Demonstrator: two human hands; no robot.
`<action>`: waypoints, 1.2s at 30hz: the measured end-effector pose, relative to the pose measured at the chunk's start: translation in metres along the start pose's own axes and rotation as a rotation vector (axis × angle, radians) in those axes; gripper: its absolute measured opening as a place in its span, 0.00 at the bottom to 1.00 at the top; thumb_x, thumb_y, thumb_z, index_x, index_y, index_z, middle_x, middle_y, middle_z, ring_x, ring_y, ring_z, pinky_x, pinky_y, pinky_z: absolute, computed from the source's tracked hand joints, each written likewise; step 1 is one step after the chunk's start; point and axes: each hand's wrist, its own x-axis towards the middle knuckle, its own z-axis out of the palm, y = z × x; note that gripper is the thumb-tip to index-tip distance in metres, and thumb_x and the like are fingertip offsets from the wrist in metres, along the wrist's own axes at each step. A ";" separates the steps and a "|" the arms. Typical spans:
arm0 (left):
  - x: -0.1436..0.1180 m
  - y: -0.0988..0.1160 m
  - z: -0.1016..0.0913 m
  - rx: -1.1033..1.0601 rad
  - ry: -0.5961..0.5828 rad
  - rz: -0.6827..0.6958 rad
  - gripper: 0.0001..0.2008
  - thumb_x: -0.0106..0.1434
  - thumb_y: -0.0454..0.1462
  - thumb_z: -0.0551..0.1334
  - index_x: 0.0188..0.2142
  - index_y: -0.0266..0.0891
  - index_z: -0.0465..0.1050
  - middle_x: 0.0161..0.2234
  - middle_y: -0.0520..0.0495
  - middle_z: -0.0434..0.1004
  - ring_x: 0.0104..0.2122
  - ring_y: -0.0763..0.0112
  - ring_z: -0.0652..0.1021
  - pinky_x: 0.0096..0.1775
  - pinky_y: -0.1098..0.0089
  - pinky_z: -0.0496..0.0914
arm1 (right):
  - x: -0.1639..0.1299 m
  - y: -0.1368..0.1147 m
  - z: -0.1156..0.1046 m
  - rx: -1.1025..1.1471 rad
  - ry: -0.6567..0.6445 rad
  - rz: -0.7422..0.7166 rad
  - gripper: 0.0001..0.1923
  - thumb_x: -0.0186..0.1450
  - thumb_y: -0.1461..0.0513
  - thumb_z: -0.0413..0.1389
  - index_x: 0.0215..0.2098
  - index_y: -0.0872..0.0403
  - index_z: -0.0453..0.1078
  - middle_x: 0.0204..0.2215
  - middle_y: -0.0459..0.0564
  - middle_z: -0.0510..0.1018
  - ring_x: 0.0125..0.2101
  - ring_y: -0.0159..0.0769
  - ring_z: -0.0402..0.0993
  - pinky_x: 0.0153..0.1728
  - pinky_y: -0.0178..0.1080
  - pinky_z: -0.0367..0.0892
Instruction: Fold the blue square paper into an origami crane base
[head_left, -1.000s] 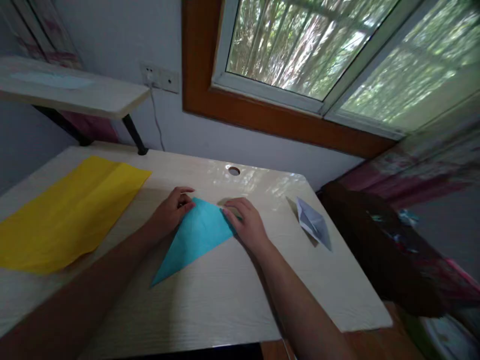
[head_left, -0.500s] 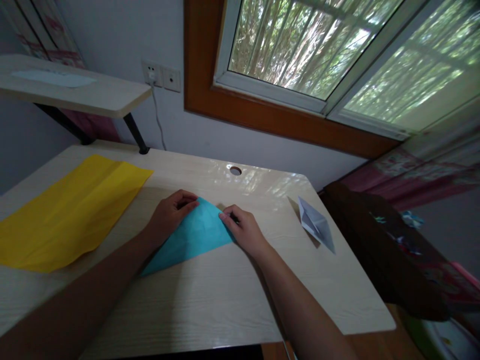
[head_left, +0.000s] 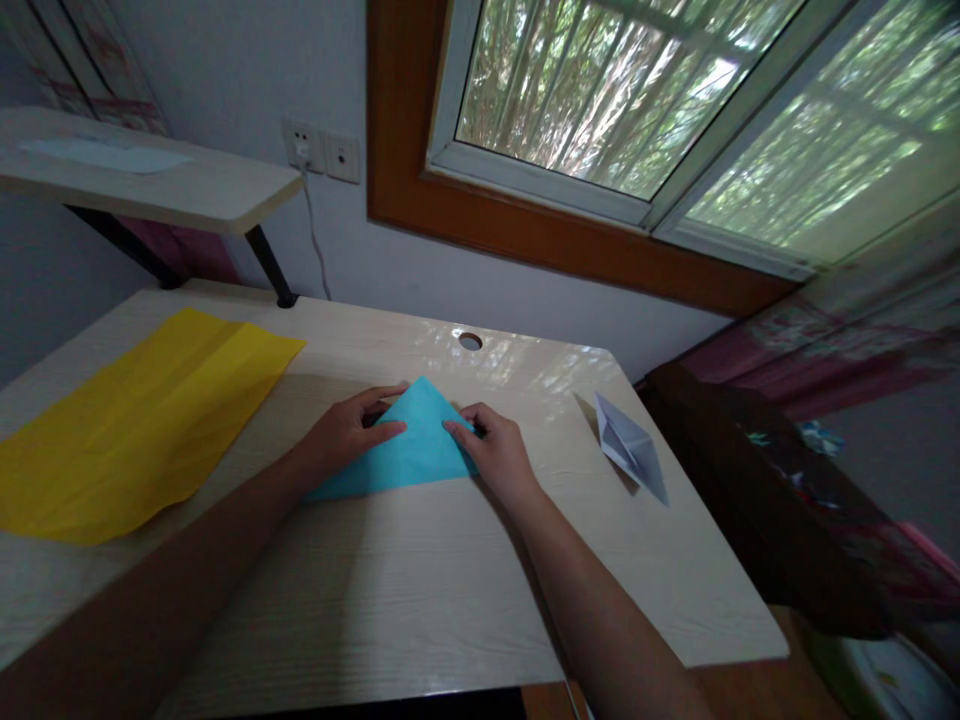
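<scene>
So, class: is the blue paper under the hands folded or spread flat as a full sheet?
Folded. The blue paper forms a triangle with its point toward the window, both hands pressing its sides on the table.

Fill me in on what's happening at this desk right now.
A person is working a blue paper triangle flat on the wooden desk. The left hand presses on its left part, and the right hand holds its right corner. Both hands rest on the sheet without lifting it. A large yellow sheet lies unfolded at the left of the desk, and a small folded white paper piece sits at the right, apart from both hands.
</scene>
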 end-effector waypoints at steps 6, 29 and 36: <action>0.000 0.001 -0.003 0.072 -0.134 -0.005 0.25 0.60 0.49 0.66 0.55 0.43 0.75 0.46 0.48 0.83 0.43 0.55 0.82 0.47 0.61 0.74 | 0.002 0.001 -0.004 -0.029 0.044 -0.002 0.14 0.65 0.50 0.60 0.35 0.52 0.74 0.28 0.45 0.78 0.29 0.36 0.73 0.31 0.36 0.64; -0.004 -0.004 0.004 0.140 -0.178 0.259 0.32 0.71 0.45 0.55 0.72 0.45 0.49 0.70 0.44 0.55 0.69 0.57 0.58 0.68 0.53 0.51 | -0.003 -0.008 -0.002 -0.148 -0.006 -0.320 0.20 0.74 0.57 0.50 0.63 0.47 0.66 0.42 0.52 0.78 0.42 0.39 0.76 0.47 0.40 0.71; -0.007 0.003 0.003 0.082 -0.250 0.286 0.31 0.71 0.43 0.55 0.71 0.46 0.49 0.71 0.45 0.53 0.69 0.58 0.59 0.68 0.54 0.53 | -0.003 -0.007 0.000 -0.138 0.004 -0.333 0.19 0.74 0.57 0.51 0.61 0.48 0.69 0.39 0.51 0.77 0.40 0.39 0.76 0.45 0.39 0.71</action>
